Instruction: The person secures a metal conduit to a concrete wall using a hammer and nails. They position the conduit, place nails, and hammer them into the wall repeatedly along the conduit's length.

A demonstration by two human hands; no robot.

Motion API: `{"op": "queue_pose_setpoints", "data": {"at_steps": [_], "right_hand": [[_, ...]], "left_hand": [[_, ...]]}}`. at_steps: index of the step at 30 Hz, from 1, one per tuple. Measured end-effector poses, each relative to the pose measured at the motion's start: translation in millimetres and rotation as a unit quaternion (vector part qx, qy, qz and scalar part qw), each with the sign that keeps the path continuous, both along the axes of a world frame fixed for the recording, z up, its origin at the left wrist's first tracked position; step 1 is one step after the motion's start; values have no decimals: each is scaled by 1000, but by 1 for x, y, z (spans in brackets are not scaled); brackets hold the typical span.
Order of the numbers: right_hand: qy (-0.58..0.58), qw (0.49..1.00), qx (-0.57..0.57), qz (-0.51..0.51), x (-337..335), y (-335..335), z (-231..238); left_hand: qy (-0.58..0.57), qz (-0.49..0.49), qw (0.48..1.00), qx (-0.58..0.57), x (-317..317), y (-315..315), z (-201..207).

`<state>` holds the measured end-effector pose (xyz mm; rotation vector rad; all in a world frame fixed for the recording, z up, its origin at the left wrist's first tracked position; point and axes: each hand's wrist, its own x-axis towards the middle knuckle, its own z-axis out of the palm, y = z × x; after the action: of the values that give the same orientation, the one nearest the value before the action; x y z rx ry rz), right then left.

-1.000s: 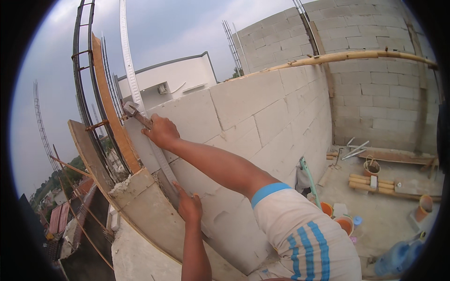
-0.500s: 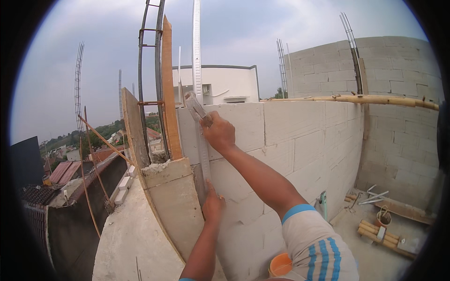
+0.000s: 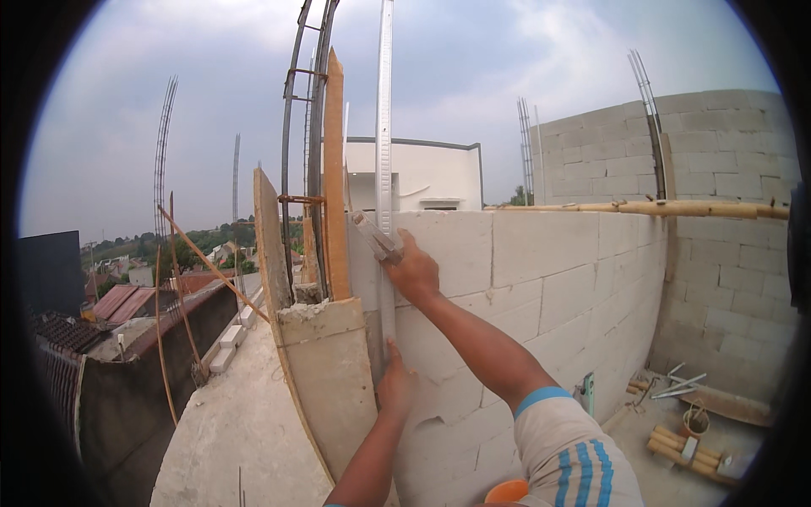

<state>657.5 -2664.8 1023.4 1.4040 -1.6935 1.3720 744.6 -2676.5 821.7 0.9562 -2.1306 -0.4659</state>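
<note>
- Hands first: our right hand (image 3: 412, 272) is closed around a mortar-crusted trowel (image 3: 378, 237) and presses it against the long metal straightedge (image 3: 385, 152); our left hand (image 3: 395, 384) lies lower down, fingers flat on the same rail, pinning it rather than gripping it.
- Straightedge stands upright against the face of the grey block wall (image 3: 541, 270), near the wall's left end, and rises well above the top course into the sky.
- To do this well, we judge that both hands should press evenly so the rail sits flush on the blocks, without rocking on mortar lumps.
- Just beside the rail on the left stand an upright wooden plank (image 3: 334, 177), a rebar cage (image 3: 306, 127) and a leaning form board (image 3: 325, 372) with a broken concrete top.
- Room is tight on that left side; past the board a concrete ledge (image 3: 228, 422) ends at a drop to rooftops.
- To the right, the wall face runs open to the corner, with a bamboo pole (image 3: 642, 207) along its top edge.
</note>
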Motion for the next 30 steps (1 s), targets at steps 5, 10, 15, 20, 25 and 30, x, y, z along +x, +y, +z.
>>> {"op": "queue_pose_setpoints", "data": {"at_steps": [5,10,15,20,25,30], "right_hand": [[51,994,-95,1,1,-21,-10],[25,996,-80,4,-1,-23,0],[43,998,-56,-1,12,-21,8],[70,995,-75,-13,-14,-29,-5],[50,997,-52,24,19,-18,8],[45,998,-46,-2,10,-10,11]], "left_hand": [[-4,-37,999,28,10,5,10],[14,-38,999,3,4,2,15],[15,-29,999,-8,4,-4,18],[31,-23,999,15,-6,-1,-6],[24,33,999,-10,11,-12,-46],[87,42,995,-4,5,-3,-56]]}}
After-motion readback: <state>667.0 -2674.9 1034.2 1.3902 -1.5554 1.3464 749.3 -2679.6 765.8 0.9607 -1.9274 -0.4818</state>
